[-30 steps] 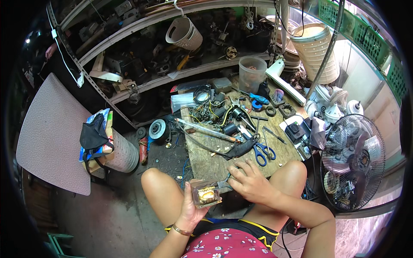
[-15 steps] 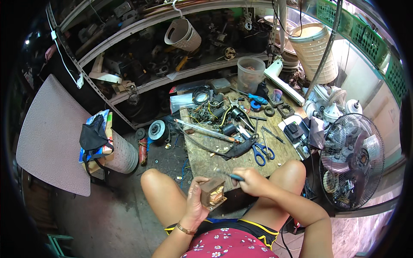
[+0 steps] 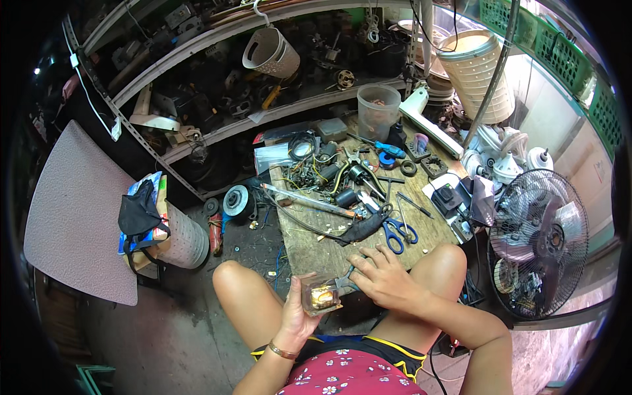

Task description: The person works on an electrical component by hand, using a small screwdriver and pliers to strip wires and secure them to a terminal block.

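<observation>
Cupped in my left hand (image 3: 299, 309) is a small squarish metal part (image 3: 309, 296) with a shiny copper-gold centre. My right hand (image 3: 378, 280) grips a flat-bladed hand tool (image 3: 343, 280) with a bluish handle, its blade at the part's upper right side, apparently touching it. Beyond my hands is a worn wooden board (image 3: 306, 234), bearing blue-handled scissors (image 3: 395, 236), a dark cloth-like bundle with a cord (image 3: 362, 227), pliers (image 3: 359, 171), tangled wires (image 3: 309, 174) and several tools.
A wire-cage fan (image 3: 536, 243) stands right, near white fan motors (image 3: 507, 164). Left are a grey padded panel (image 3: 72, 217), a perforated bin with a black mask (image 3: 187, 243) and a grinder (image 3: 234, 201). Cluttered metal shelves (image 3: 217, 135) line the back; a clear tub (image 3: 377, 108) stands behind the tools.
Half a second ago the metal part was tilted upright with the tool lifted from it; now its copper centre faces up again and my right hand has brought the blade back to its side.
</observation>
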The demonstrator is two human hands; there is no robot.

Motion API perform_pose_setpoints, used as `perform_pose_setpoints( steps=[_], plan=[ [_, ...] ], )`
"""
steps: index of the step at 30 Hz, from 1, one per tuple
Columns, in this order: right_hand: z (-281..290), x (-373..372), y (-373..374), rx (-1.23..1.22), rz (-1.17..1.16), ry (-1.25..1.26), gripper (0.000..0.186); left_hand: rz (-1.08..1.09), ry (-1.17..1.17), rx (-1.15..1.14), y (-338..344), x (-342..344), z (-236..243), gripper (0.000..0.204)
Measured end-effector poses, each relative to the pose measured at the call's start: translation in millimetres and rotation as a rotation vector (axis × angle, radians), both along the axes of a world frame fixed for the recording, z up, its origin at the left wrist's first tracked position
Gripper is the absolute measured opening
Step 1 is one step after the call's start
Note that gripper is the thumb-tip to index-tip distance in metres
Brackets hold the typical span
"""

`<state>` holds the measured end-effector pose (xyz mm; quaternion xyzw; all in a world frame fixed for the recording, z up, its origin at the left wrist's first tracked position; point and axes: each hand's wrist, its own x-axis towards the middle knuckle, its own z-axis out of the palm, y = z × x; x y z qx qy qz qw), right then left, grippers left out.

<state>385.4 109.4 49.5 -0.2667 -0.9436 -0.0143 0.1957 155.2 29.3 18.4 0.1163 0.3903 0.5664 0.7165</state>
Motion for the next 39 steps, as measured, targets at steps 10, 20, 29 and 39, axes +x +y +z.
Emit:
perform_pose_setpoints(
  steps=[10,20,29,39],
  plan=[
    [1.6,-9.2,-9.4,-0.39,-0.058,0.019,0.016,0.076,0.129,0.087,-3.2,2.6,3.9,0.057],
    [-11.5,7.4,2.6,-0.329,-0.245,0.254,0.04,0.052,0.133,0.085,-5.5,2.7,9.3,0.056],
    [13.6,-9.6,-20.4,-0.072,-0.067,0.013,0.026,0.16,0.158,0.079,-3.5,2.1,7.5,0.052],
    [11.8,-16.1,-17.1,-0.36,-0.036,-0.068,0.016,0.152,0.269,0.118,-4.5,3.4,-2.5,0.046]
  ],
)
